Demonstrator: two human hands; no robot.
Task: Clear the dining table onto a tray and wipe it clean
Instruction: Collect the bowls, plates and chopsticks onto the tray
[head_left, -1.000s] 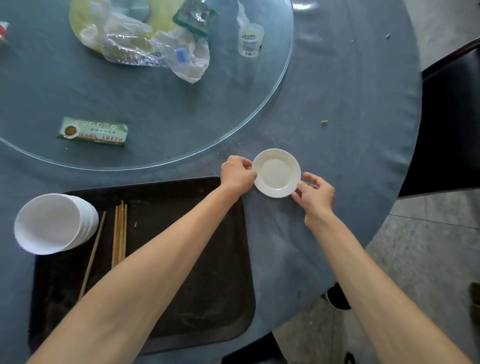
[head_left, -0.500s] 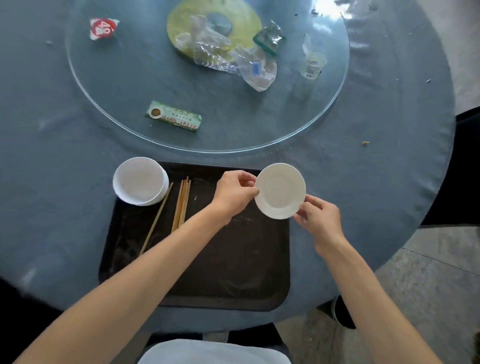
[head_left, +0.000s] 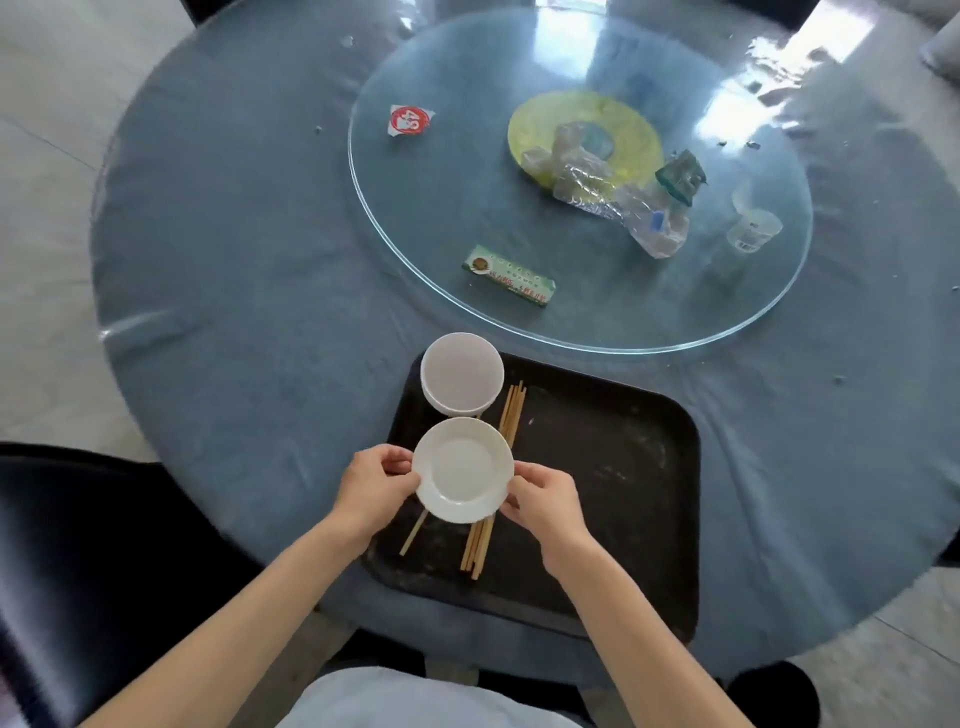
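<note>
A small white saucer (head_left: 462, 469) hangs over the left part of the black tray (head_left: 613, 467), held by both hands. My left hand (head_left: 371, 486) pinches its left rim and my right hand (head_left: 545, 501) pinches its right rim. On the tray, a stack of white bowls (head_left: 461, 372) stands in the far left corner. Several wooden chopsticks (head_left: 485, 540) lie lengthwise beside the bowls, partly hidden under the saucer.
The round table has a blue cloth (head_left: 249, 249) and a glass turntable (head_left: 519, 332). On the glass lie a green packet (head_left: 509, 275), crumpled plastic wrap (head_left: 623, 202), a clear plastic cup (head_left: 753, 228) and a red-and-white wrapper (head_left: 410, 120). A black chair (head_left: 93, 545) stands at the left.
Both hands lifted the saucer off the cloth to the right of the tray and carried it left, over the tray and chopsticks. The camera view shifted too.
</note>
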